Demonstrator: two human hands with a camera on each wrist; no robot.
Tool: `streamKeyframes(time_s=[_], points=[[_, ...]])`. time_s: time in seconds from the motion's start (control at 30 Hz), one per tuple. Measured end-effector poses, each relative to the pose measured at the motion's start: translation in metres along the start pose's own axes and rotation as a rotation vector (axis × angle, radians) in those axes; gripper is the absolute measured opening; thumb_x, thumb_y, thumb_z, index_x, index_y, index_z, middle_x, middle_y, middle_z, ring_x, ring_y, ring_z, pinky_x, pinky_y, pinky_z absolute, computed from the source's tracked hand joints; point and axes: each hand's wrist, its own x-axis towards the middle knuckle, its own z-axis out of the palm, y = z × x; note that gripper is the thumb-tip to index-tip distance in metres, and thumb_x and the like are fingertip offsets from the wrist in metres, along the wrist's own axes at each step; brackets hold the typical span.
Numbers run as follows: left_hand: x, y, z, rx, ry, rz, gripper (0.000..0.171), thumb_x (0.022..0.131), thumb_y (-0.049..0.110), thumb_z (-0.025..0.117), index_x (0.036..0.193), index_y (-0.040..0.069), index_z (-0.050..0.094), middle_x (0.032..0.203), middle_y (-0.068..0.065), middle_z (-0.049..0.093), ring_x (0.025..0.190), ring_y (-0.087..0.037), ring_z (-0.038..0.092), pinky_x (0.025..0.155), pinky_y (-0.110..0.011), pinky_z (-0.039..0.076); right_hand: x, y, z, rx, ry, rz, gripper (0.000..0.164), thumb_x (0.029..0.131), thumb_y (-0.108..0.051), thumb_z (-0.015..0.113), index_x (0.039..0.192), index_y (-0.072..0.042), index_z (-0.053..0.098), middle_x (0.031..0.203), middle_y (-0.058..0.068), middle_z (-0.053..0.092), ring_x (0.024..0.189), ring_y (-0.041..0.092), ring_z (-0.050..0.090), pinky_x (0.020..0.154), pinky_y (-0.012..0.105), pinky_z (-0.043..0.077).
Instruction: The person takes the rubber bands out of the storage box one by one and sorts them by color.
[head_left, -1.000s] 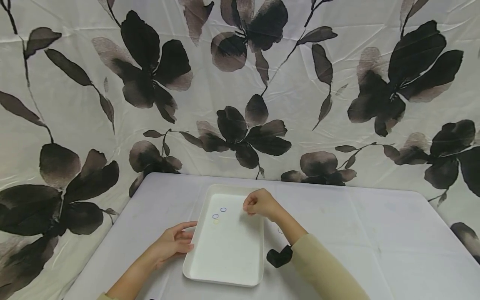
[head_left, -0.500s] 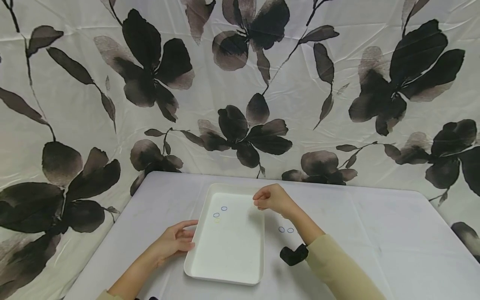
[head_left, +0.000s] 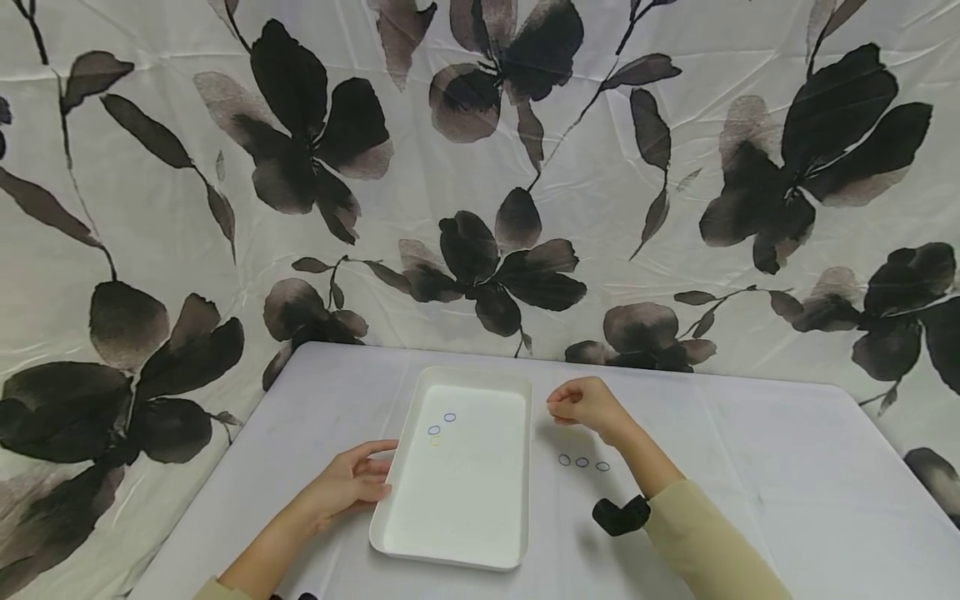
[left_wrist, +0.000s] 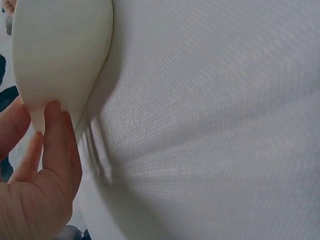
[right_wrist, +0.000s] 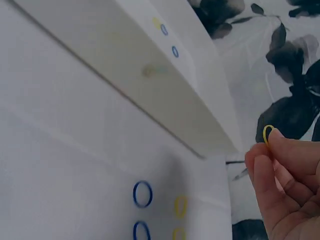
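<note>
A yellow ring point(right_wrist: 265, 134) is pinched between thumb and finger of the right hand point(head_left: 588, 407), the nearer hand, just right of the white tray point(head_left: 465, 500), whose long axis runs near to far; the left hand point(head_left: 348, 483) rests fairly straight fingers against its left wall, grasping nothing. The head view shows three blue rings point(head_left: 582, 467) in a row on the tablecloth point(head_left: 712, 500), but only the right wrist view clearly shows the pinched ring.

This looks like a makeshift tabletop set-up, whether home or studio cannot be told: a creased floral sheet point(head_left: 480, 179) fills the upper frame, a white-covered table point(head_left: 720, 467) the lower middle.
</note>
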Motion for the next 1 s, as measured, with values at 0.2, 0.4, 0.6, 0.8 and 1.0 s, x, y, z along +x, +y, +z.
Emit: streamKeyframes(time_s=[0.2,0.4,0.6,0.8,1.0], points=[[0.0,-0.002,0.0,-0.001,0.001,-0.001,0.072,0.079,-0.006,0.067,0.141,-0.003,0.031,0.114,-0.021,0.056,0.093,-0.024,0.061,0.077,-0.037,0.054,-0.005,0.012,-0.012,-0.059,0.03,0.003,0.011,0.083,-0.002,0.067,0.089,0.007,0.067,0.071,0.004,0.062,0.064,0.013,0.055,0.065,0.032,0.052],[0.001,-0.003,-0.001,-0.01,-0.016,0.007,0.072,0.079,-0.006,0.067,0.141,-0.004,0.03,0.116,-0.021,0.056,0.095,-0.025,0.061,0.077,-0.037,0.053,-0.009,0.024,-0.022,-0.06,0.048,0.034,0.012,0.083,-0.003,0.068,0.089,0.008,0.067,0.07,0.002,0.062,0.063,0.012,0.053,0.062,0.029,0.05],[0.0,-0.001,-0.001,-0.017,-0.023,0.009,0.073,0.079,-0.006,0.066,0.141,-0.004,0.029,0.116,-0.022,0.055,0.095,-0.025,0.061,0.077,-0.037,0.053,-0.011,0.034,-0.03,-0.048,0.077,0.069,0.012,0.082,-0.001,0.068,0.088,0.008,0.067,0.074,0.002,0.064,0.066,0.011,0.057,0.064,0.027,0.053],[-0.001,0.001,0.0,-0.013,-0.018,0.005,0.073,0.079,-0.006,0.067,0.141,-0.004,0.029,0.116,-0.021,0.055,0.095,-0.024,0.061,0.077,-0.037,0.053,-0.014,0.043,-0.035,-0.047,0.103,0.114,0.01,0.08,0.0,0.069,0.086,0.008,0.068,0.073,0.001,0.064,0.066,0.011,0.057,0.062,0.025,0.052],[-0.002,0.002,0.001,-0.011,-0.015,0.0,0.072,0.08,-0.006,0.066,0.141,-0.003,0.029,0.117,-0.022,0.055,0.095,-0.025,0.061,0.077,-0.037,0.053,-0.017,0.051,-0.04,-0.076,0.132,0.154,0.009,0.08,0.001,0.068,0.086,0.008,0.068,0.07,0.001,0.063,0.061,0.009,0.055,0.057,0.023,0.05]])
